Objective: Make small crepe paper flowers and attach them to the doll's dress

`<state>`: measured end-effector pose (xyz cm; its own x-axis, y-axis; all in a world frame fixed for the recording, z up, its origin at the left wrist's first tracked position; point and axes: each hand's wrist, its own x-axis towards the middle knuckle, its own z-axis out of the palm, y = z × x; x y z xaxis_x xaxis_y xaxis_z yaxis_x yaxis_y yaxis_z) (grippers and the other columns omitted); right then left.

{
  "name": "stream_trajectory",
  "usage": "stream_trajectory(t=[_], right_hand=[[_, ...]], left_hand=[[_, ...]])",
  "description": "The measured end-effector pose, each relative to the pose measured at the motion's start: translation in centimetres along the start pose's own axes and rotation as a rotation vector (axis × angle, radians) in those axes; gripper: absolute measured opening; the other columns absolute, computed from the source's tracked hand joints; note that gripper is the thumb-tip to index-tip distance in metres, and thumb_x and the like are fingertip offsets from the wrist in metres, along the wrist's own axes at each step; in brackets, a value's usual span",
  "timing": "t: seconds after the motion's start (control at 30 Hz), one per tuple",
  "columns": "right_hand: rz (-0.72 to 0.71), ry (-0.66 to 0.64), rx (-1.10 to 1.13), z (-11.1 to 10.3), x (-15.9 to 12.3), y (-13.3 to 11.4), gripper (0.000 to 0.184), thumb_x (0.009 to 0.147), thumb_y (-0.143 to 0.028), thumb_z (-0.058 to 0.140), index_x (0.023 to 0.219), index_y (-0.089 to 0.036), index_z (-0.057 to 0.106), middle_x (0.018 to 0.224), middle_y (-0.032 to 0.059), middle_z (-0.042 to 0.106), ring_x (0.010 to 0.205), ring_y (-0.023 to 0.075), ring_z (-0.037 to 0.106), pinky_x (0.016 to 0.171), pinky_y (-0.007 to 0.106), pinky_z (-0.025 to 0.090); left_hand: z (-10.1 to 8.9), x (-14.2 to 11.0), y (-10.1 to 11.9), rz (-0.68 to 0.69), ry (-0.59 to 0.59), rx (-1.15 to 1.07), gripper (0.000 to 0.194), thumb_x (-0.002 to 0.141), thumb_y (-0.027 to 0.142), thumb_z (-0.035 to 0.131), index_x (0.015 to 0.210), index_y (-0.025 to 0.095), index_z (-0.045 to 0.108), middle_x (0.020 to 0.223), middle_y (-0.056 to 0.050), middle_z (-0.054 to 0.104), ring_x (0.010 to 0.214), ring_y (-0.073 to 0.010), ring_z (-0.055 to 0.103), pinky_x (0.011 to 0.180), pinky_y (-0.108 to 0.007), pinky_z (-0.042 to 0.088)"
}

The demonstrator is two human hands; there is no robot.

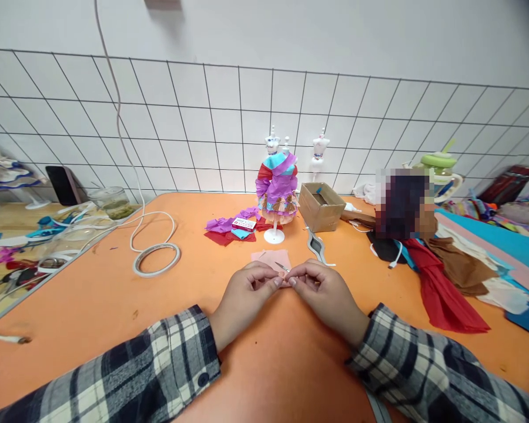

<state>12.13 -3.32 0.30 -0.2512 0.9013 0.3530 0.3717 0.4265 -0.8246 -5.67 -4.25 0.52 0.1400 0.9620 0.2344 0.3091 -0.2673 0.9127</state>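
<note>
In the middle of the table, my left hand and my right hand meet, fingertips nearly touching. Both pinch a small piece of pink crepe paper between thumb and forefinger. A thin pointed metal thing shows just behind the fingertips; its kind and what holds it I cannot make out. Flat on the table just beyond lies a pink sheet. Farther back stands a miniature dress form in a purple, blue and red ruffled dress, on a round white base.
Grey-handled tool and cardboard box stand right of the dress form. Purple and red scraps lie left of it. A tape roll and white cable are at left. Red crepe paper and a lidded cup are at right.
</note>
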Motion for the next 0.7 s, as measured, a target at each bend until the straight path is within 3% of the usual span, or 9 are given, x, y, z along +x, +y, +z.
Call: stream_trajectory(t=[0.2,0.53,0.7], right_hand=[[-0.080,0.061,-0.084,0.02,-0.12,0.05,0.013,0.079,-0.017,0.059,0.080,-0.021,0.072,0.071,0.0020,0.060,0.062,0.0133,0.052,0.055,0.024,0.042],[-0.306,0.010,-0.244,-0.44,-0.75,-0.17,0.019,0.085,-0.020,0.058,0.095,-0.023,0.073,0.079,0.0036,0.064,0.064,0.0130,0.056,0.058,0.025,0.045],[-0.264,-0.041,-0.149,-0.52,-0.78,-0.28,0.021,0.086,-0.019,0.057,0.098,-0.023,0.074,0.074,0.0025,0.063,0.058,0.0113,0.052,0.055,0.024,0.043]], left_hand=[[0.05,-0.17,-0.06,0.053,0.019,0.057,0.015,0.079,0.030,0.066,0.073,0.019,0.075,0.076,-0.005,0.069,0.073,-0.0169,0.060,0.065,-0.026,0.046],[-0.21,-0.23,0.04,0.073,-0.004,0.038,0.016,0.079,0.027,0.064,0.069,0.018,0.072,0.073,-0.004,0.066,0.070,-0.0161,0.059,0.066,-0.027,0.046],[-0.31,-0.18,0.26,0.092,0.029,0.010,0.014,0.077,0.025,0.064,0.067,0.017,0.071,0.074,-0.005,0.067,0.071,-0.0161,0.060,0.066,-0.026,0.047]])
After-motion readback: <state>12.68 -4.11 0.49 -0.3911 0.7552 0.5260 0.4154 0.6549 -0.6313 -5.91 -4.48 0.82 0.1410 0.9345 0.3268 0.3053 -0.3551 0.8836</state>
